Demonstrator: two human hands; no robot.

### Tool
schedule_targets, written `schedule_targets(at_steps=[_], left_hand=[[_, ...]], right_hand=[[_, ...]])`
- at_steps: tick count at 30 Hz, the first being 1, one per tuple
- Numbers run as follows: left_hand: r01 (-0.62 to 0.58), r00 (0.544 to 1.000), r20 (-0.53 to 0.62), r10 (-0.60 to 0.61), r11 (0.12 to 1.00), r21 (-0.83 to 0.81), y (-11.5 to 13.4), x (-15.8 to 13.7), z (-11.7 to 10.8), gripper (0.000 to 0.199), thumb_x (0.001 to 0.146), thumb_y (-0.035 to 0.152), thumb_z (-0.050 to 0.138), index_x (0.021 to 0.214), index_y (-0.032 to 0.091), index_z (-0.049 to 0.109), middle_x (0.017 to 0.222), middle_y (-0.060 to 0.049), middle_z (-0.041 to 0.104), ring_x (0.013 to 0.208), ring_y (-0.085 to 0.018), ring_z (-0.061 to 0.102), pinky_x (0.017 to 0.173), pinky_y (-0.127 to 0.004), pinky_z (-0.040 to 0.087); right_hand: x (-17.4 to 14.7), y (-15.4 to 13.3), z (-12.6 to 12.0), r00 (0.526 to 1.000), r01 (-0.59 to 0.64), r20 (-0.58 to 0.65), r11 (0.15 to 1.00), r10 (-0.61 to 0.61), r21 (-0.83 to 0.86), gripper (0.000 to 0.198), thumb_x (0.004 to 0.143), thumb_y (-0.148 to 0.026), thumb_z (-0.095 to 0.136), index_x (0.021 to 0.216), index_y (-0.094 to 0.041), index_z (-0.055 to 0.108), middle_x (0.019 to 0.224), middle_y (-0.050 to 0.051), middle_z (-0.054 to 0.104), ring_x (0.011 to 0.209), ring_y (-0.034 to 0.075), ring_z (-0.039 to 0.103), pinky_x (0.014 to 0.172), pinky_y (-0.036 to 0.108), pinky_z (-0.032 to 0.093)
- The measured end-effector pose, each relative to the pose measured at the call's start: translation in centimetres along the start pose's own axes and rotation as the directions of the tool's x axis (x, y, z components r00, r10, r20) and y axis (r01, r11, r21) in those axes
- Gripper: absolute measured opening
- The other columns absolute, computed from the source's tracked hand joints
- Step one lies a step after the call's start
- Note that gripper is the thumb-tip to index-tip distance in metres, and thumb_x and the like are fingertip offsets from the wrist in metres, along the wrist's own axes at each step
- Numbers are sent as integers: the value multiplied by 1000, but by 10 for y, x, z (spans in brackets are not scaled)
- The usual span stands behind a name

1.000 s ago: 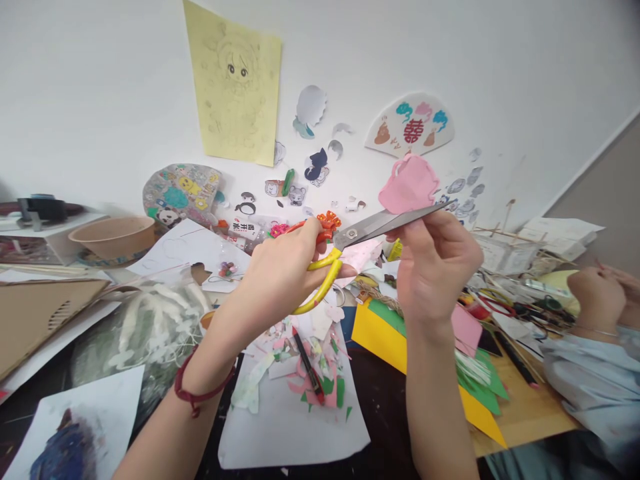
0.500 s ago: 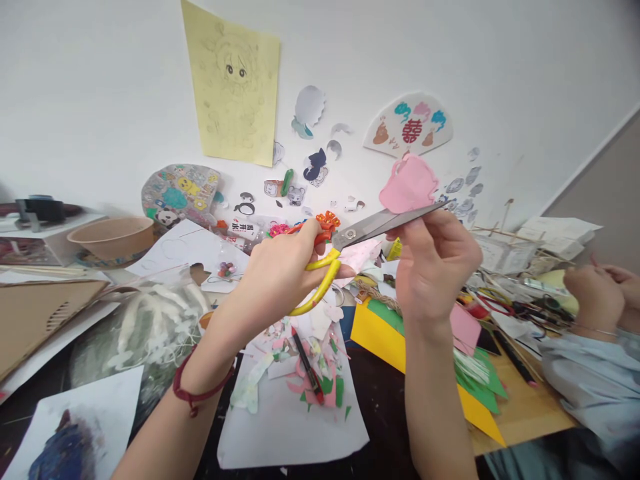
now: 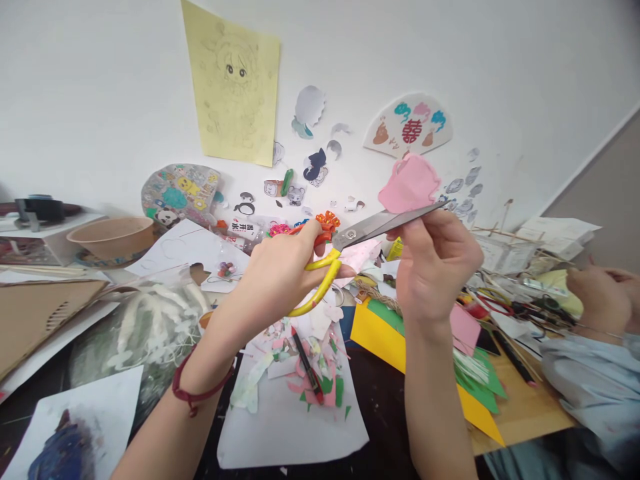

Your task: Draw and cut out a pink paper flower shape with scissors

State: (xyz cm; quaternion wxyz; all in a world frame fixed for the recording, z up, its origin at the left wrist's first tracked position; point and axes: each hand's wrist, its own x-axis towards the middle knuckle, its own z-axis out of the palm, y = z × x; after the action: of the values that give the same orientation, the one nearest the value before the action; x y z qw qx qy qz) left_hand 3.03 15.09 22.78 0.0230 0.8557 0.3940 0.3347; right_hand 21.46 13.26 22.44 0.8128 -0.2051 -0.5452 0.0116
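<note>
My left hand (image 3: 285, 263) is closed round the handles of a pair of scissors (image 3: 367, 230), one handle orange and one yellow. The blades point right and are slightly apart. My right hand (image 3: 437, 267) pinches the lower edge of a pink paper piece (image 3: 410, 183) with a wavy outline. The blades lie across the bottom of that paper, their tips by my right fingertips. Below my hands, a white sheet (image 3: 295, 440) bears pink and green paper scraps (image 3: 330, 373) and a dark pen (image 3: 306, 363) with a red end.
At the right edge another person's hand (image 3: 600, 300) shows. Yellow paper (image 3: 377, 337) and green paper (image 3: 485, 377) lie beside my right forearm. Further left are a clay-coloured bowl (image 3: 113, 238), a plastic bag (image 3: 150, 327) and cardboard (image 3: 45, 313). Cut-outs and drawings hang on the wall.
My hands and the scissors stay almost in place. The pink paper has tilted slightly against the blades. At the right edge, the other person's hand has moved a little rightward.
</note>
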Motion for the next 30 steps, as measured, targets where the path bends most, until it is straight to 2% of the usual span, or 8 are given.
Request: schedule_targets(at_steps=[16,26,30], left_hand=[[-27,1000,-16,26,999,-34,-2,1,3,36,88,56,54,83,23,39,61,5,50,50,-12,40,52,-25,26],[-41,999,3,41,999,-32,-3,0,4,37,91,59,48,86,23,43,64,4,56,52,-14,43,52,-26,27],[-35,999,1,35,999,-24,-3,-1,3,37,90,59,49,88,23,44,70,1,62,56,-15,50,54,-26,29]], right_hand=[[0,0,1,1000,8,-4,1000,-8,19,6,79,-16,74,83,-21,73,69,-4,67,61,10,64,59,26,56],[-1,0,1,1000,9,-17,1000,-9,-13,5,79,-21,75,83,-22,72,68,-4,66,60,11,63,59,28,56],[-1,1,1,1000,3,-22,1000,-3,-13,5,79,-21,75,83,-22,72,68,-4,66,60,10,63,59,28,56]])
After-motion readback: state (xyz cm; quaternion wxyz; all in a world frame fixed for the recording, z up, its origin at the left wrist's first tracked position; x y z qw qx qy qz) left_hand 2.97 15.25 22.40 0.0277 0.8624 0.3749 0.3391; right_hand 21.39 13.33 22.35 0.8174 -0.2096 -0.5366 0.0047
